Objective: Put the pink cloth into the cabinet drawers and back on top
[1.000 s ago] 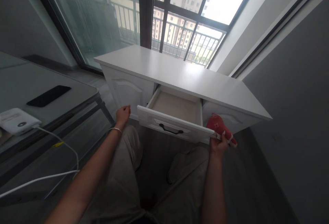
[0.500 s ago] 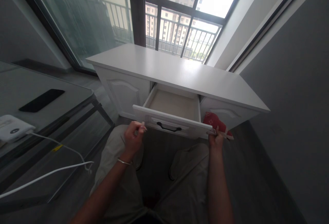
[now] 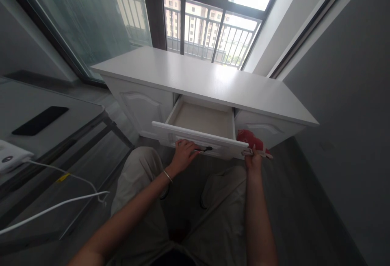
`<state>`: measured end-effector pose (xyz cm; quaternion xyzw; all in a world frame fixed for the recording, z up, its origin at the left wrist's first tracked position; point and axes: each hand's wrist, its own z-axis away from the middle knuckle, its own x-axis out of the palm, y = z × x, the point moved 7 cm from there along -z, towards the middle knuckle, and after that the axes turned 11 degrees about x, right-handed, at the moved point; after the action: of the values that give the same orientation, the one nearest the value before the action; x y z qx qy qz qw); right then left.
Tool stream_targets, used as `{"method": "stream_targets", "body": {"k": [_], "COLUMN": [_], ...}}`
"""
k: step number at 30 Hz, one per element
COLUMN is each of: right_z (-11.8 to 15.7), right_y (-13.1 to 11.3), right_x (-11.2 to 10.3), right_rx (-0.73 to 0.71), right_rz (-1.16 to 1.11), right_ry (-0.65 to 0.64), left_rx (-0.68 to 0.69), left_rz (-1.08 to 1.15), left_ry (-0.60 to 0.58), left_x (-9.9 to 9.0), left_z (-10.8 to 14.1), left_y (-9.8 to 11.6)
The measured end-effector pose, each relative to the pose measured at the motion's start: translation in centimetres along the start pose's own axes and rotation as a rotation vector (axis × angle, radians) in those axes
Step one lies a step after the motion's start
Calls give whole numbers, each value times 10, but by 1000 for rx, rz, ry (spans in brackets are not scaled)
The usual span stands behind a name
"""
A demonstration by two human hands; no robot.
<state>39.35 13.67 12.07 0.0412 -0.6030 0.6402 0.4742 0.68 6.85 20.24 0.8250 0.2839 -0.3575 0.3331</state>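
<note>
A white drawer stands pulled out from the middle of a white cabinet, and its inside looks bare. My left hand is at the drawer front with its fingers closed round the left part of the black handle. At the drawer's right corner, my right hand grips a red patterned item with a pale, flat edge strip. Its exact kind does not show, and my fingers cover part of it.
To the left stands a folding table with a black phone and a white device on it. A white cable hangs beside it. Glass doors rise behind the cabinet; a grey wall is at right.
My left hand has moved right, from beside the drawer's left end onto the handle. My right hand keeps hold of the red item. The view has shifted slightly.
</note>
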Motion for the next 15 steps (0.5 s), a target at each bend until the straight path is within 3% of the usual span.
{"method": "stream_targets", "body": {"k": [5, 15], "right_z": [-2, -12], "right_y": [2, 8], "right_x": [4, -2], "right_rx": [-39, -86], "right_rz": [36, 77], "right_ry": [-22, -51], "left_rx": [2, -45], "left_rz": [3, 2], "left_ry": [-9, -83], "left_x": [6, 25], "left_z": [-25, -100], "left_y": [-15, -66]}}
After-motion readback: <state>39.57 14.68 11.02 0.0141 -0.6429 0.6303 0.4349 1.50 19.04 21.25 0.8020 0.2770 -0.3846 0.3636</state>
